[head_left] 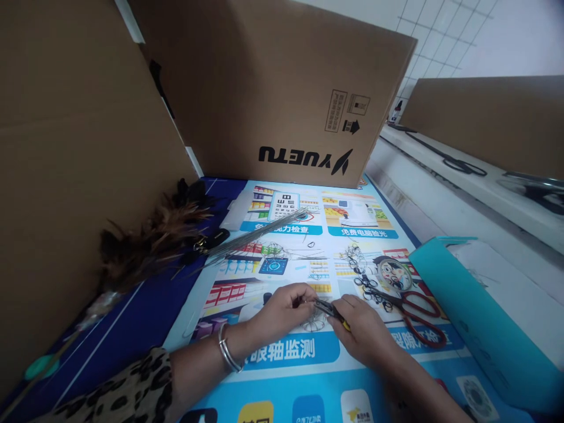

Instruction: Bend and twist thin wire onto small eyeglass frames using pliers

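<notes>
My right hand (363,329) is closed around the pliers (326,308), which have dark jaws and a yellow-and-black handle. Their jaws point left and reach the fingertips of my left hand (288,305). Thumb and forefinger of that left hand are pinched on a thin wire, mostly hidden by the fingers. Just beneath both hands lie fine wire loops (315,322) on the printed sheet. Beyond them, a bundle of straight thin wires (259,234) lies slantwise, with a few loose bent wires (275,249) near it.
Red-handled scissors (423,314) lie at the right, near a round clear disc (393,274) and small dark wire loops (374,294). A teal box (480,329) stands further right. Brown feathers (150,235) lie left. Cardboard panels (273,88) rise behind and at the left.
</notes>
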Demonstrator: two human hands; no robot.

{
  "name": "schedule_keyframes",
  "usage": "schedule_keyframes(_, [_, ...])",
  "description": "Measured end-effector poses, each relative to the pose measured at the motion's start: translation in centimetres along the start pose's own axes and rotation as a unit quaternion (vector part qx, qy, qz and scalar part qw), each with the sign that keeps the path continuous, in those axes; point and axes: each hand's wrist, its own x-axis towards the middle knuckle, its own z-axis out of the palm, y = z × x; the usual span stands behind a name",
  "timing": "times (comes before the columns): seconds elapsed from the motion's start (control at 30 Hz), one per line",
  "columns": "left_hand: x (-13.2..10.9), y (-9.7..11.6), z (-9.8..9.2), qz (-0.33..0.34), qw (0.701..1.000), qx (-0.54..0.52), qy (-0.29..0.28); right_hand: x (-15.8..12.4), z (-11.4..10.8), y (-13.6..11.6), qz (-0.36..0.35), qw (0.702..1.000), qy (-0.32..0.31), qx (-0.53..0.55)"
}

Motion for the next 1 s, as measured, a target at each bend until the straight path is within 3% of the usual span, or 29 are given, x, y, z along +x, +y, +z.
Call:
schedule_keyframes(0.23, [0.0, 0.1, -0.1, -0.015, 0.999, -0.037, 0.023, 0.0, -1.4, 0.4, 0.003, 0.999, 0.017, 0.041])
schedule_keyframes(0.37, [0.0, 0.2, -0.1, -0.02, 0.998, -0.048, 0.031, -0.3, -2.5, 0.4, 0.023, 0.978, 0.013, 0.208])
schedule_keyframes(0.43, [0.0, 0.2, -0.1, -0.019, 0.998, -0.051, 0.032, -0.3, -2.6, 0.4, 0.043, 0.93, 0.007, 0.366])
schedule_keyframes(0.5, [0.0, 0.2, -0.1, -0.016, 0.998, -0.058, 0.033, -0.4, -2.5, 0.4, 0.058, 0.855, 0.014, 0.515])
schedule_keyframes(0.57, [0.1, 0.1, -0.1, -0.013, 0.997, -0.067, 0.031, -0.3, -2.3, 0.4, 0.065, 0.794, 0.012, 0.605])
schedule_keyframes(0.6, [0.1, 0.1, -0.1, -0.013, 0.997, -0.072, 0.028, -0.3, -2.2, 0.5, 0.07, 0.781, 0.004, 0.62])
schedule_keyframes(0.67, [0.1, 0.0, -0.1, -0.018, 0.996, -0.08, 0.025, -0.3, -2.1, 0.5, 0.079, 0.802, -0.011, 0.593])
schedule_keyframes(0.77, [0.1, 0.0, -0.1, -0.027, 0.995, -0.092, 0.022, -0.4, -2.1, 0.7, 0.087, 0.921, 0.017, 0.379])
schedule_keyframes(0.83, [0.0, 0.0, -0.2, -0.03, 0.995, -0.096, 0.021, -0.4, -2.0, 0.9, 0.075, 0.973, 0.081, 0.205])
schedule_keyframes(0.9, [0.0, 0.0, -0.3, -0.028, 0.995, -0.095, 0.022, -0.4, -2.0, 1.0, 0.059, 0.986, 0.097, 0.118])
schedule_keyframes(1.0, [-0.1, 0.0, -0.3, -0.03, 0.996, -0.08, 0.021, -0.2, -2.1, 1.1, 0.033, 0.994, 0.062, 0.08])
